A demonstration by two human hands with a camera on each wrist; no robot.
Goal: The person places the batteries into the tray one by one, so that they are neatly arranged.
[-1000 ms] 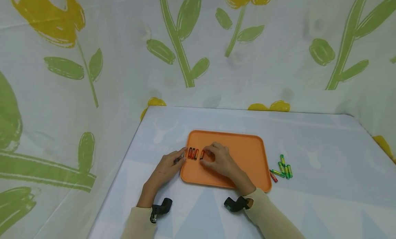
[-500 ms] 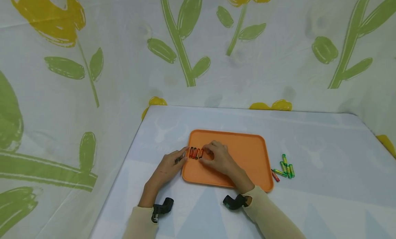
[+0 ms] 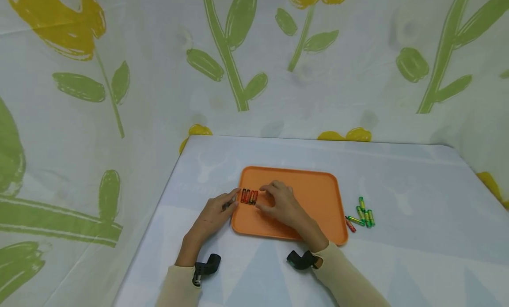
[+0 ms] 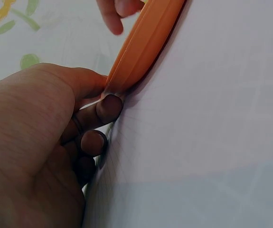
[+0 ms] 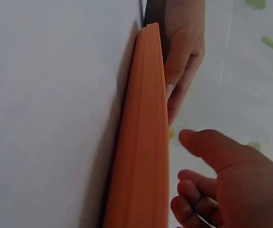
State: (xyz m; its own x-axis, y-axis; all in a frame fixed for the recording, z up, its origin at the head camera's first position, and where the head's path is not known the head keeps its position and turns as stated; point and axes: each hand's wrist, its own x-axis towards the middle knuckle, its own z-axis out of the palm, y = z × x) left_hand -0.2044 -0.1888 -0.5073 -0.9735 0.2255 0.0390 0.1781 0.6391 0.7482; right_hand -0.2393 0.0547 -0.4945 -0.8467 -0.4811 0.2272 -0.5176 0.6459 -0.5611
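Observation:
Several red-and-black batteries (image 3: 249,197) lie side by side in a tight row near the left end of the orange tray (image 3: 312,196). My left hand (image 3: 214,215) is at the tray's left edge, left of the row. In the left wrist view its thumb and fingers pinch the tray's rim (image 4: 138,50). My right hand (image 3: 284,205) hovers over the tray just right of the row. Its thumb and index finger are spread apart with nothing between them, as the right wrist view also shows.
On the table right of the tray lies a loose cluster of several green-and-yellow batteries (image 3: 366,216). One red battery (image 3: 351,225) lies beside them, close to the tray's right rim. A flower-patterned cloth (image 3: 159,77) hangs behind and at the left of the table.
My right hand slid the last red battery left against the others, closing the gap, then let go of it with thumb and finger parted. The left hand stayed at the rim.

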